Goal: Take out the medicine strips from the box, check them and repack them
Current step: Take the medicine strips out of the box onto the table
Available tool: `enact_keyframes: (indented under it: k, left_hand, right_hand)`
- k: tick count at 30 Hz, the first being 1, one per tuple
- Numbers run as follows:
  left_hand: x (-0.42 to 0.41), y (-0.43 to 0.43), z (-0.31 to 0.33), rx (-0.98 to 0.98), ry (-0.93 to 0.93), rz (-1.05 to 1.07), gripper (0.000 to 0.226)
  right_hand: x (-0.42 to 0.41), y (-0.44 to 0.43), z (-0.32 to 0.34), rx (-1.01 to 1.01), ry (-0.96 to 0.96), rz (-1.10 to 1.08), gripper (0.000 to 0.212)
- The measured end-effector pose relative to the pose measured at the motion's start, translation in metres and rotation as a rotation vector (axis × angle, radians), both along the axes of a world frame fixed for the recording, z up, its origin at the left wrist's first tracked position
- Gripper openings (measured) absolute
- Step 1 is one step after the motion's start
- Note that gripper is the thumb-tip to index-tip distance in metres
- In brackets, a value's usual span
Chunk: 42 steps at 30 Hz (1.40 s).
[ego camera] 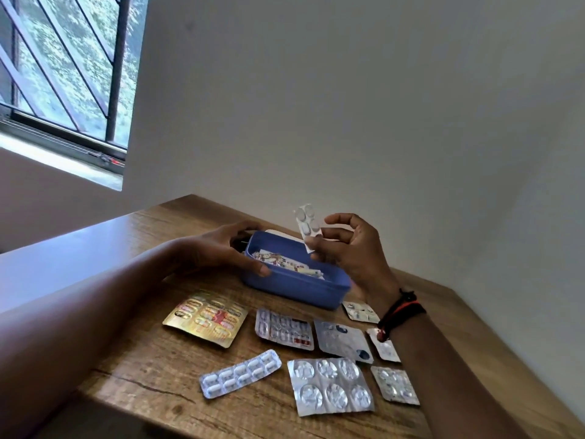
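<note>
Checking a pill strip

The right hand (351, 248) is pinching a small silver pill strip (307, 224) upright, right above the blue plastic box (304, 288); the left hand (221, 248) is gripping the box's side.

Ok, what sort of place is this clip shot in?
Probably a room in a home, not a clinic or lab: a small wooden table pushed into a corner of plain white walls, beside a barred window with greenery outside. Loose medicine strips lie around a blue box.

**Strip held above the box**

A small blister strip (307, 224) is pinched upright in the right hand (351, 248) above the blue box (297, 282), which is steadied by the left hand (218, 245). Eight more strips are spread along the table's (142, 369) near edge.
</note>
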<state>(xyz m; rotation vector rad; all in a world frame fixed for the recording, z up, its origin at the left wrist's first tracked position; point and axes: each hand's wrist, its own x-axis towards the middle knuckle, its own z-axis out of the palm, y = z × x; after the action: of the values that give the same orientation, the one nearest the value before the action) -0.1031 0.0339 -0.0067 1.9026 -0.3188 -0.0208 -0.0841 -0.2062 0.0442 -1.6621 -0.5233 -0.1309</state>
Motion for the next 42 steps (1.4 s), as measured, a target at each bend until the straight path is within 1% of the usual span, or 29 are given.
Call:
enact_keyframes:
  k: [2,5,8,10,12,14,15,17,19,21,24,26,28,30,33,35,37,39,42]
  left_hand:
    - [-0.001,0.000,0.000,-0.015,-0.007,0.016,0.087]
    - [-0.001,0.001,0.001,-0.044,-0.006,0.063,0.104]
    - [-0.001,0.002,0.001,-0.044,0.001,0.094,0.114]
    - [0.000,0.002,0.001,-0.035,0.008,0.105,0.119]
    - [0.000,0.002,0.001,-0.035,0.014,0.110,0.120]
    - [0.000,0.003,0.001,-0.031,0.018,0.112,0.121]
    - [0.000,0.003,0.001,-0.026,0.019,0.114,0.121]
    - [0.000,0.005,0.001,-0.015,0.020,0.115,0.121]
    - [0.000,0.007,0.001,-0.015,0.022,0.121,0.122]
    - [0.000,0.009,0.002,-0.020,0.029,0.123,0.123]
    - [0.000,0.012,0.003,-0.021,0.033,0.129,0.123]
    - [0.001,0.012,0.003,-0.027,0.035,0.137,0.124]
    - [0.001,0.011,0.002,-0.036,0.038,0.140,0.125]
    - [-0.001,0.010,0.001,-0.049,0.042,0.147,0.126]
    - [-0.003,0.010,0.000,-0.109,0.058,0.165,0.125]
    - [-0.002,0.010,-0.001,-0.139,0.063,0.168,0.121]
    - [0.001,0.010,-0.002,-0.151,0.064,0.176,0.121]
    - [0.003,0.012,-0.002,-0.162,0.075,0.188,0.122]
    - [0.005,0.012,-0.002,-0.164,0.085,0.184,0.117]
  right_hand:
    - [0.003,-0.002,-0.001,-0.121,-0.184,-0.077,0.041]
    - [0.003,-0.004,-0.001,-0.238,-0.432,-0.134,0.024]
    - [0.002,-0.008,-0.002,-0.270,-0.583,-0.140,0.012]
    - [0.002,-0.010,-0.002,-0.276,-0.657,-0.124,0.010]
    - [0.002,-0.011,-0.002,-0.267,-0.691,-0.104,0.010]
    - [0.003,-0.011,-0.001,-0.251,-0.672,-0.085,0.010]
    - [0.003,-0.012,0.000,-0.241,-0.629,-0.078,0.012]
    - [0.003,-0.013,0.002,-0.190,-0.469,-0.034,0.018]
    - [0.002,-0.016,0.005,-0.090,-0.288,0.051,0.024]
    - [0.002,-0.018,0.007,0.009,-0.159,0.118,0.027]
    - [0.002,-0.021,0.012,0.121,-0.024,0.202,0.034]
    - [0.002,-0.024,0.015,0.105,0.013,0.246,0.035]
    - [0.002,-0.030,0.017,0.025,0.035,0.312,0.033]
    - [0.000,-0.038,0.017,-0.110,0.069,0.378,0.034]
    - [-0.003,-0.048,0.017,-0.444,0.104,0.393,0.034]
    - [-0.001,-0.052,0.015,-0.692,0.114,0.374,0.028]
    - [0.002,-0.051,0.012,-0.874,0.092,0.364,0.023]
    - [0.004,-0.049,0.009,-0.939,0.051,0.353,0.020]
    - [0.006,-0.046,0.006,-0.923,-0.016,0.282,0.018]
